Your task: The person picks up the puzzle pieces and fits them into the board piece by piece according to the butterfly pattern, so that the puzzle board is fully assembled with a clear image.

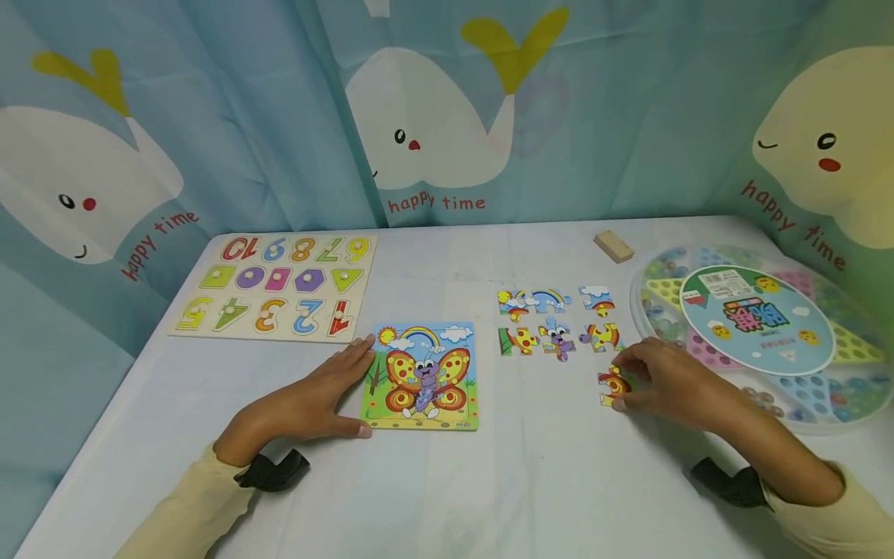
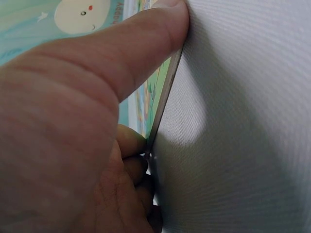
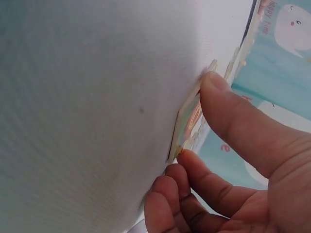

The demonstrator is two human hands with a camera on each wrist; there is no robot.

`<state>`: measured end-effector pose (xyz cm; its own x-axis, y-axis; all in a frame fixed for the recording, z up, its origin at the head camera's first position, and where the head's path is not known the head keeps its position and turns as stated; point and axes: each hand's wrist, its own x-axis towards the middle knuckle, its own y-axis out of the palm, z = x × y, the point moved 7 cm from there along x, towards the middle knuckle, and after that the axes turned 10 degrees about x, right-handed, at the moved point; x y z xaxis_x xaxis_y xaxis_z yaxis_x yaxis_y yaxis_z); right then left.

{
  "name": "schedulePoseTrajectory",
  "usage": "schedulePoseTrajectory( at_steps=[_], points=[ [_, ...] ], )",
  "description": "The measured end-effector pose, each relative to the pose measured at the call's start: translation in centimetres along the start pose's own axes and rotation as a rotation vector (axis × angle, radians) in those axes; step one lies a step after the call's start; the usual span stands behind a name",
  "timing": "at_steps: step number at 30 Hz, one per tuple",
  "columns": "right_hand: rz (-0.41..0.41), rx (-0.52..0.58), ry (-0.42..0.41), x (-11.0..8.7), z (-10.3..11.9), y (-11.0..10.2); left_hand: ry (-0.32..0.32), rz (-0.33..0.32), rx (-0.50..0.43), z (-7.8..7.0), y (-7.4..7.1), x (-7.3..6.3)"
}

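Observation:
In the head view my left hand [image 1: 307, 400] rests along the left side of a square butterfly puzzle board [image 1: 421, 423], thumb at its lower left corner and fingertips near the upper left. The left wrist view shows the thumb [image 2: 146, 43] against the board's edge. My right hand [image 1: 673, 384] pinches a jigsaw piece [image 1: 611, 387] with an orange-red swirl between thumb and forefinger. In the right wrist view that piece [image 3: 187, 121] stands tilted, close over the white cloth. Several loose jigsaw pieces [image 1: 556, 338] lie in two rows between board and right hand.
A number-and-shape peg board [image 1: 279, 283] lies at the back left. To the right, a large round game board [image 1: 757, 330] with beads sits just beyond my right hand. A small wooden block [image 1: 614, 246] is at the back. A whale-print curtain [image 1: 433, 116] hangs behind the table.

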<state>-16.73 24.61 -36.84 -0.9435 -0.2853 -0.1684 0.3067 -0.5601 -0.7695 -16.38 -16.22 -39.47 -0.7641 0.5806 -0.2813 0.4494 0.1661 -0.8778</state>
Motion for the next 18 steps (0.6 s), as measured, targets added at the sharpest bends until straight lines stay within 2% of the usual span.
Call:
schedulePoseTrajectory(
  at_steps=[9,14,18],
  points=[
    [-0.008,0.119,-0.067,0.16,0.13,-0.17,0.001,-0.004,-0.002,0.16,0.12,0.1],
    [-0.04,0.108,-0.121,0.24,0.44,-0.38,0.0,-0.002,-0.008,0.22,0.16,0.11],
    [-0.056,0.11,-0.133,0.21,0.64,-0.49,-0.002,-0.006,-0.006,0.23,0.15,0.22]
  ],
)
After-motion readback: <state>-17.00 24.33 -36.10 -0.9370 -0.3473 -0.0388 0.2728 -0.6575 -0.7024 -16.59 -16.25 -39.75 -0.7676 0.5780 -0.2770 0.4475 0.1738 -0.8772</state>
